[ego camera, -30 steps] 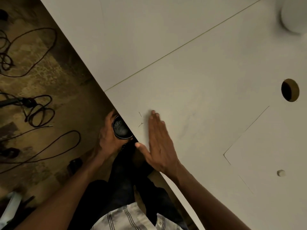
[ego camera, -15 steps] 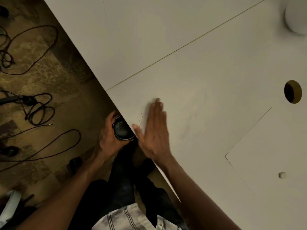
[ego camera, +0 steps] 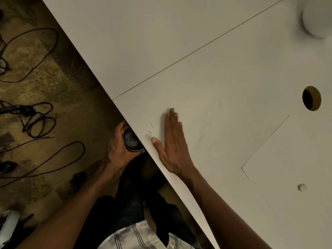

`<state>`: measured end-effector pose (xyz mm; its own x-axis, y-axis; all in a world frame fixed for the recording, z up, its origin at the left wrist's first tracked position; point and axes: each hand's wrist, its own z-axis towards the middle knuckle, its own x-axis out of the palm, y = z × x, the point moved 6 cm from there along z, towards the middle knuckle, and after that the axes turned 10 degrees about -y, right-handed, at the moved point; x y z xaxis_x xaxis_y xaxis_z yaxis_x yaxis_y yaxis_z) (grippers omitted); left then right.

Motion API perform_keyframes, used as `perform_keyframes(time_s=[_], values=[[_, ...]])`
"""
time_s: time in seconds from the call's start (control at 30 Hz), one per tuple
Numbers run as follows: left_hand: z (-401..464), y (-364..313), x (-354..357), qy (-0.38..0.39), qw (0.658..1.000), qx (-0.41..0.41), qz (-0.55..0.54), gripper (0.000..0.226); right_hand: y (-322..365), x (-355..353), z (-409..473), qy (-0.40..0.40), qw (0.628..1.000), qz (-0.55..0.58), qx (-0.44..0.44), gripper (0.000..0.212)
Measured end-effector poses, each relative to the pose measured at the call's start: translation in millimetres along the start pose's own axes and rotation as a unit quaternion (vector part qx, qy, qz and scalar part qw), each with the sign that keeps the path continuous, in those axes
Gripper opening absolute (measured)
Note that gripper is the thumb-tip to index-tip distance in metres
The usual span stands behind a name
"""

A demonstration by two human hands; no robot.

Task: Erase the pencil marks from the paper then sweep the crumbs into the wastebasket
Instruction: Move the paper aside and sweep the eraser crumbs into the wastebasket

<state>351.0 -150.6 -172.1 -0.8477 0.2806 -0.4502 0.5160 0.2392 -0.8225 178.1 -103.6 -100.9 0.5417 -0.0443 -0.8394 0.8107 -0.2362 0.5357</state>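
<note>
While the left hand (ego camera: 117, 150) holds a small wastebasket (ego camera: 132, 140) under the worktop (ego camera: 224, 87) edge, the flat, straight-fingered right hand (ego camera: 172, 146) sweeps remaining crumbs (ego camera: 150, 131) toward it.

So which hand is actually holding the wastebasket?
The left hand, below the table edge, curled round the small black wastebasket. The right hand lies flat on the tabletop.

Dim light; white table (ego camera: 224, 83) above mottled brown floor (ego camera: 59, 90) strewn with black cables (ego camera: 37, 121).
</note>
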Motion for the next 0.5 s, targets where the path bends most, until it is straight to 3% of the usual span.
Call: perform_keyframes(time_s=[0.1,0.2,0.37,0.5], values=[[0,0,1,0.0,1.0,0.003,-0.001,0.119,-38,-20,18,-0.092,0.992,-0.037,0.079,0.081],[2,3,0,-0.004,1.0,0.0,-0.008,0.118,-71,-28,31,-0.104,0.979,-0.129,0.115,0.082],[3,8,0,-0.009,1.0,0.009,0.006,0.116,-19,10,22,-0.03,0.991,-0.133,-0.001,0.084],[2,6,0,-0.002,1.0,0.01,-0.003,0.114,22,18,-1,0.029,0.996,-0.043,-0.068,0.082]])
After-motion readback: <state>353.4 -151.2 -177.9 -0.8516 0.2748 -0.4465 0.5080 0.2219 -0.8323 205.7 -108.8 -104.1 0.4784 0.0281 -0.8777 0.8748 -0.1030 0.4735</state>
